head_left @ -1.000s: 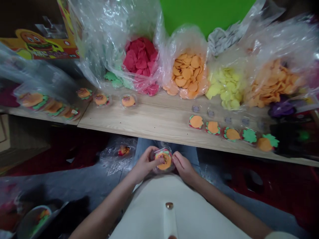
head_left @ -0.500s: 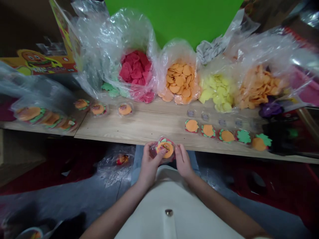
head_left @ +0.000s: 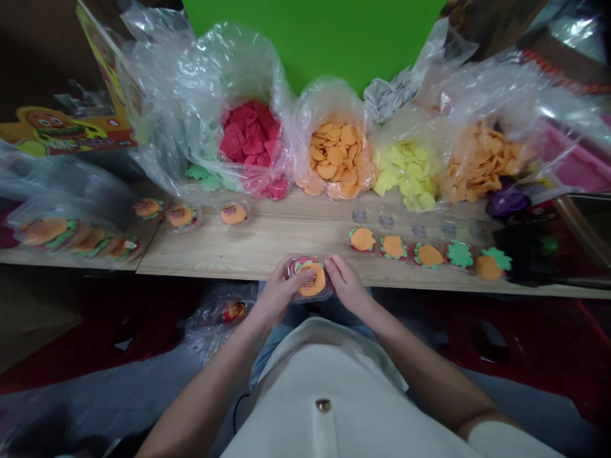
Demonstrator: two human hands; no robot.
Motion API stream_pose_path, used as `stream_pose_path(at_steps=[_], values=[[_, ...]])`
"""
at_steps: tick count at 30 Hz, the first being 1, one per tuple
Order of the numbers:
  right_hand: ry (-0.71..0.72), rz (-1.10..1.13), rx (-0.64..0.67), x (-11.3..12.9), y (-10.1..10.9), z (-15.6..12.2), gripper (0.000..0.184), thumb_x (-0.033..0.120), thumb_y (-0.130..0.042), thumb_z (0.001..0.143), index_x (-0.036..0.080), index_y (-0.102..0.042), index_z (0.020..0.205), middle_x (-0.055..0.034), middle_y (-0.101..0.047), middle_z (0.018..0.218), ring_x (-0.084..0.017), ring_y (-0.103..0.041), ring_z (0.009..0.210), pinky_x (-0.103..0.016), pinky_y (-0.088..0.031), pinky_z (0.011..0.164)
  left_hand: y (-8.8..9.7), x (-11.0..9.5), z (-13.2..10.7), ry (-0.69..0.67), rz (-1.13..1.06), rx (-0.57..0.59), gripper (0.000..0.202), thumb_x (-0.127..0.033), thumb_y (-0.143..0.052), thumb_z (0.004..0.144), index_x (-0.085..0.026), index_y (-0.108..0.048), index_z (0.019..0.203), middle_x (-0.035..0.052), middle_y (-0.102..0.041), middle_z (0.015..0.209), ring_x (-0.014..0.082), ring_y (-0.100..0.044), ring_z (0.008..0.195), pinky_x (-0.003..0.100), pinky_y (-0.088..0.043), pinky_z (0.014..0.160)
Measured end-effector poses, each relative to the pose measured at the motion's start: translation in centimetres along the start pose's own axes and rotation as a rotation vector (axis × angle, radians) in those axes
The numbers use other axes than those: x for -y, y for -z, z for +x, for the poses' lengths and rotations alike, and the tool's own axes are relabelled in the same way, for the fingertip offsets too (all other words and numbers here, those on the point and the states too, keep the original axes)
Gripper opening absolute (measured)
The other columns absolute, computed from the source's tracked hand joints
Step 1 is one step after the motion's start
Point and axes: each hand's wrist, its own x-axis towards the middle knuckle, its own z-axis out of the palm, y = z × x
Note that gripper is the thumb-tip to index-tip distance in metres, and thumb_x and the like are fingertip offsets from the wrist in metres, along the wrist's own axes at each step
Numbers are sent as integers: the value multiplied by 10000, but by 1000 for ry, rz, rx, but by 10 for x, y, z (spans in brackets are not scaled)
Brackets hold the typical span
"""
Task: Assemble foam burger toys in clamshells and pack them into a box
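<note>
Both my hands hold one small clear plastic case with a felt burger (head_left: 311, 278) inside, its orange round on top, at the near edge of the wooden board (head_left: 267, 245). My left hand (head_left: 277, 296) grips its left side with the thumb lying across the top. On the case's right side my right hand (head_left: 347, 286) pinches it with closed fingers. Farther right on the board lies a row of felt burger stacks (head_left: 394, 246) with small clear lids (head_left: 387, 221) behind them.
Clear bags of felt rounds line the back: red (head_left: 248, 143), orange (head_left: 334, 156), yellow (head_left: 405, 175), orange (head_left: 482, 162). Three finished cases (head_left: 184, 215) sit left of centre, a bag of more (head_left: 71, 232) at far left. Another bag (head_left: 224, 312) lies on the floor below.
My hands have lifted the cased burger from my lap up and forward to the board's near edge. The view has tilted so the bags sit lower in the picture.
</note>
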Motion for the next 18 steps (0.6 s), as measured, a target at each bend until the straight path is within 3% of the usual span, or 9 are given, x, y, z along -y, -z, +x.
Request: stream_pose_path(at_steps=[4, 9, 14, 18], values=[[-105, 24, -56, -5, -20, -17, 260, 413, -241, 918, 235, -385, 794, 14, -490, 621, -138, -480, 570, -257, -387, 547, -13, 17, 4, -117, -73, -166, 405, -347, -675, 674, -172, -548, 1016, 38, -619, 913, 144, -591, 786, 272, -501, 699], [-113, 3, -246, -13, -35, -29, 234, 395, -222, 918, 235, -376, 845, -6, -491, 661, -153, -488, 591, -279, -397, 570, -22, 27, -1, -198, -53, -277, 424, -325, -668, 679, -190, -506, 1047, 60, -602, 1034, 162, -589, 873, 296, -492, 764], [-85, 20, -268, -19, -36, -31, 219, 377, -217, 919, 232, -371, 861, 4, -465, 658, -147, -471, 593, -272, -396, 581, -28, 34, -8, -206, -91, -303, 398, -312, -660, 692, -201, -505, 1041, 62, -589, 1088, 173, -580, 941, 308, -481, 806], [-90, 8, -199, -17, -32, -29, 204, 363, -248, 914, 229, -376, 830, 4, -481, 676, -140, -465, 603, -266, -386, 589, -35, 45, -10, -203, -209, -348, 418, -347, -625, 726, -205, -473, 1088, 76, -569, 1117, 182, -574, 969, 323, -483, 808]])
